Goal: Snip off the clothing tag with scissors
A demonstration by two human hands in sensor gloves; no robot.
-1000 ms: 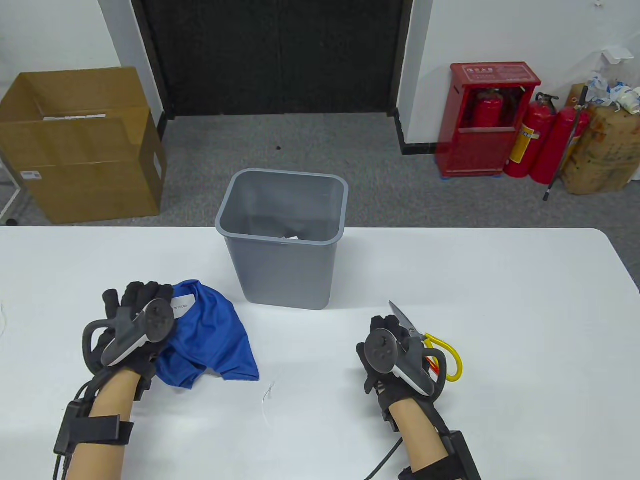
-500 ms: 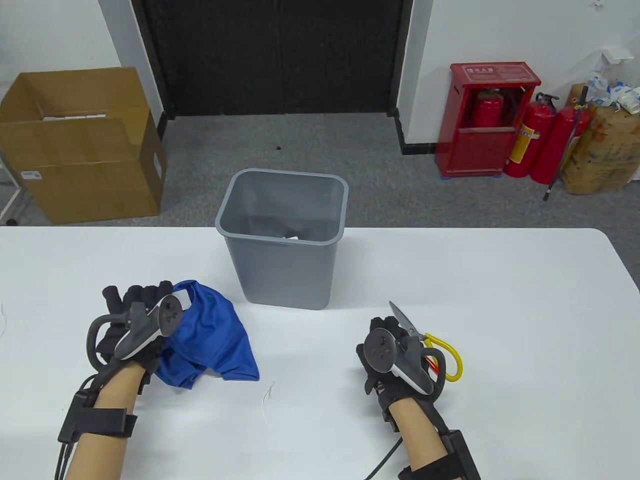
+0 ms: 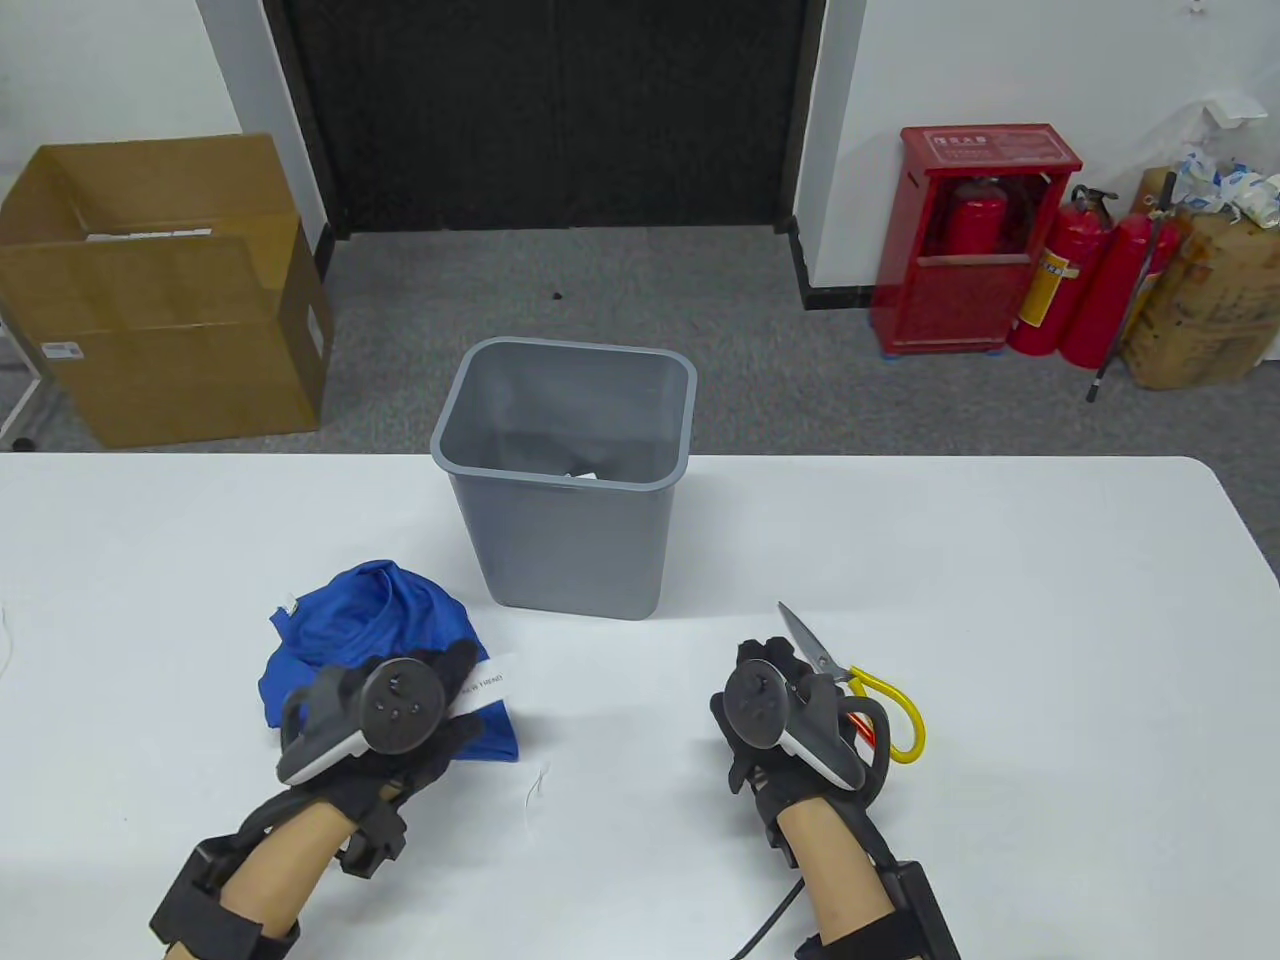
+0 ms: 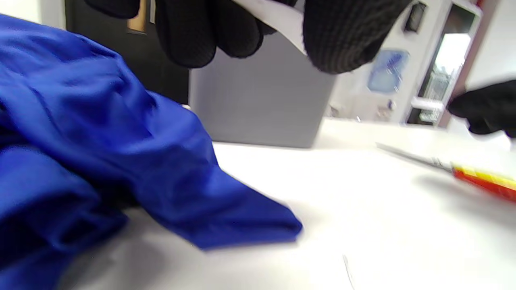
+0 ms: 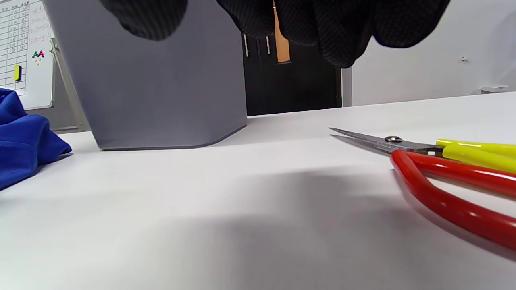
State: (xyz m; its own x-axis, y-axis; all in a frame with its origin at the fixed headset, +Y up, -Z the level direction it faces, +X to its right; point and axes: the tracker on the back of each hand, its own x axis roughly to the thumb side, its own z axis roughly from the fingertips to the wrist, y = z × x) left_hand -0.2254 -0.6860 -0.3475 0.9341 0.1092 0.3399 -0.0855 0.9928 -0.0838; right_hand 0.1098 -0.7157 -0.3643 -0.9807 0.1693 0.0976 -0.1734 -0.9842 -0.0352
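A crumpled blue garment (image 3: pixel 365 630) lies on the white table, left of the bin; it also shows in the left wrist view (image 4: pixel 100 141). My left hand (image 3: pixel 465 675) is at the garment's near right edge and pinches its white paper tag (image 3: pixel 490 682) between thumb and fingers (image 4: pixel 350 36), holding the tag (image 4: pixel 278 16) above the table. The scissors (image 3: pixel 850 675), with red and yellow handles, lie on the table with the blades pointing away. My right hand (image 3: pixel 770 655) hovers just left of them, empty; the right wrist view shows the scissors (image 5: pixel 423 153) untouched.
A grey waste bin (image 3: pixel 565 540) stands at the table's middle, behind both hands, with something small inside. A short loose thread (image 3: pixel 537 785) lies between my hands. A cardboard box (image 3: pixel 160 300) and a red extinguisher cabinet (image 3: pixel 975 240) stand on the floor beyond the table.
My left hand moved from the garment's far left to its near right side and pulled the white tag out to the right. The right hand and scissors have not moved.
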